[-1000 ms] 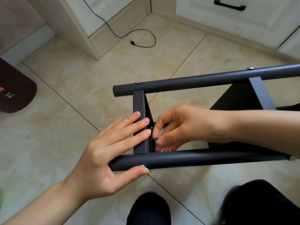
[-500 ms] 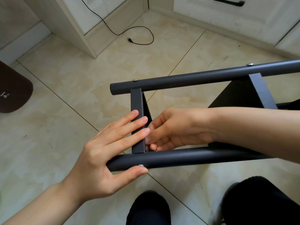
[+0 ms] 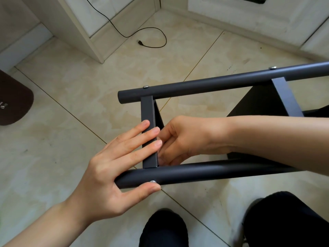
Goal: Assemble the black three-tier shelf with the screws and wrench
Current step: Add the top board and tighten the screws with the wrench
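Tile floor (image 3: 74,97), white cabinets (image 3: 249,16). Left hand (image 3: 106,168) spread flat on shelf frame (image 3: 213,88). Right hand (image 3: 188,139) curled behind crossbar (image 3: 148,113); fingertips hidden, hold unclear.

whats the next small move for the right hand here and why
Probably keep turning the fastener by fingertip behind the crossbar. The right hand has its fingers curled in there, though what they pinch is hidden; the left hand braces the crossbar and near tube, and no wrench shows.
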### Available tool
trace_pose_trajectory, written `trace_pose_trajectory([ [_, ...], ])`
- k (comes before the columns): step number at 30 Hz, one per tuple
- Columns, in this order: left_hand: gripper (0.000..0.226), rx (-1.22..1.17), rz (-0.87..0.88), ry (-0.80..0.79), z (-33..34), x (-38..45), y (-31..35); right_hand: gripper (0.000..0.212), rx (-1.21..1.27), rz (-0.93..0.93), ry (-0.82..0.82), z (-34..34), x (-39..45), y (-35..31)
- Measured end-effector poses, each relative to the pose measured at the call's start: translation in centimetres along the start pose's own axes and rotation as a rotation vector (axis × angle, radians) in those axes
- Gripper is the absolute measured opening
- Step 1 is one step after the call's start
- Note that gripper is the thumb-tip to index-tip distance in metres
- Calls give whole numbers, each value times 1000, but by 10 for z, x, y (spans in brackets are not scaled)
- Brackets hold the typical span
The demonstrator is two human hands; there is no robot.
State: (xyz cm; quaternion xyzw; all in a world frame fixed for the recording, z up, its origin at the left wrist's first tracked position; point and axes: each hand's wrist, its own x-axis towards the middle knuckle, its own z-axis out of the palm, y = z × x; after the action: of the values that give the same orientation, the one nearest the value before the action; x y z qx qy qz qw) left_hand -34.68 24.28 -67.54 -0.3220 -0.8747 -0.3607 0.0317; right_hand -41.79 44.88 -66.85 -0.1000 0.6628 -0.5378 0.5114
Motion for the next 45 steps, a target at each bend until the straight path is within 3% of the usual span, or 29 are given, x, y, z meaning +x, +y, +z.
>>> trace_pose_trajectory([
  [10,58,-6,-1,0,0,-1,-1,25,110,24,-55,-4,4,4],
  [15,58,-10,5,5,0,-1,-1,8,266,76,-145,-7,5,3],
  [19,57,-9,5,6,1,0,-2,10,357,128,-202,-6,8,5],
  [34,58,-22,-1,4,1,0,-1,22,384,177,-286,-9,10,8],
  [41,57,-30,4,9,1,0,-1,16,344,252,-254,-4,12,8],
  [45,57,-30,4,8,2,0,-1,25,292,277,-244,0,15,9],
])
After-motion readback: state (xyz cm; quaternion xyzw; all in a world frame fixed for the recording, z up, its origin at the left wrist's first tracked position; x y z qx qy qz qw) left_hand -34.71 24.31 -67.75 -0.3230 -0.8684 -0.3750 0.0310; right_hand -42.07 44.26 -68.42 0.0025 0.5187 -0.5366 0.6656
